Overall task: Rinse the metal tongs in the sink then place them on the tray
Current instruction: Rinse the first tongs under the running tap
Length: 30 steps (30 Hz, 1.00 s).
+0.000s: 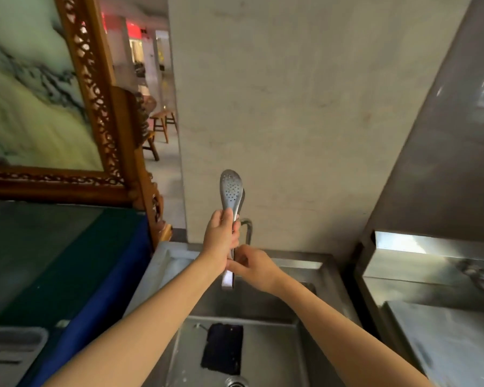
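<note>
Lying nearest on the floor of the stainless sink (263, 314), a dark rectangular cloth (222, 349) sits flat just beside the round drain (236, 382), its surface rough against the brushed steel. To the left of the sink, a pale grey tray (11, 350) with rounded corners rests on a counter (53, 261) topped in dark green and edged in blue.

Above the sink basin, two bare forearms meet. The right hand (253, 268) pinches the lower, hinged end of the metal tongs (231, 216) with curled fingers; the left hand (221, 238) wraps closed around the middle of the shaft. The tongs stand nearly upright over the sink, their two smooth, spoon-shaped heads pressed together, the facing one perforated with small holes.

Just behind the tongs, at the sink's back edge, a curved metal faucet (248, 230) rises. Beyond the sink stands a plain, matte beige wall (305, 107). Farther left of the sink, a marbled green panel in a carved wooden frame (95, 93) tilts above the counter.
</note>
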Each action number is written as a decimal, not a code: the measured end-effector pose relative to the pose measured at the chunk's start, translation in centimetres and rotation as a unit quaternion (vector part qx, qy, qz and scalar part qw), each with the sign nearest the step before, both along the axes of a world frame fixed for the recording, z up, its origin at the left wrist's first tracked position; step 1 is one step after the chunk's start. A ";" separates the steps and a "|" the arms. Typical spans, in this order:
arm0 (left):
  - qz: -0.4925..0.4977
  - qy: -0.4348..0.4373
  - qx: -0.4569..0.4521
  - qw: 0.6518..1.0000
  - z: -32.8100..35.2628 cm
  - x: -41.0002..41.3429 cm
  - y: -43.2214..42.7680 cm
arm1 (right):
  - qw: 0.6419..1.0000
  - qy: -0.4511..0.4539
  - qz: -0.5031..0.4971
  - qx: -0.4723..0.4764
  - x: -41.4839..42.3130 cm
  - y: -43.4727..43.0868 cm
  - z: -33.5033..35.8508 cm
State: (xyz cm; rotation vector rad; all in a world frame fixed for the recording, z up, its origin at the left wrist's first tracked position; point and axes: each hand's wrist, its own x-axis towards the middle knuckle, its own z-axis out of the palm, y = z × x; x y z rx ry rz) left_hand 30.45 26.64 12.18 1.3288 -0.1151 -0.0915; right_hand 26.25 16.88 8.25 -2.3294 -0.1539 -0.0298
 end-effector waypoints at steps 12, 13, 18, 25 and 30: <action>0.089 0.059 0.111 0.988 -11.2 5.4 9.1 | 0.978 0.055 -0.187 0.079 3.7 -0.2 -10.7; 0.090 0.077 0.117 0.986 -12.8 5.4 9.1 | 0.977 0.066 -0.193 0.056 4.0 -0.8 -11.7; 0.088 0.136 0.144 0.976 -19.5 4.8 7.8 | 0.970 0.103 -0.188 -0.114 6.9 -2.5 -16.1; 0.051 0.168 0.194 0.965 -26.0 5.2 4.8 | 0.946 0.084 -0.070 -0.306 13.3 -2.6 -22.0; 0.028 0.146 0.217 0.965 -28.1 7.0 4.1 | 0.925 0.073 -0.065 -0.368 16.6 -2.4 -25.1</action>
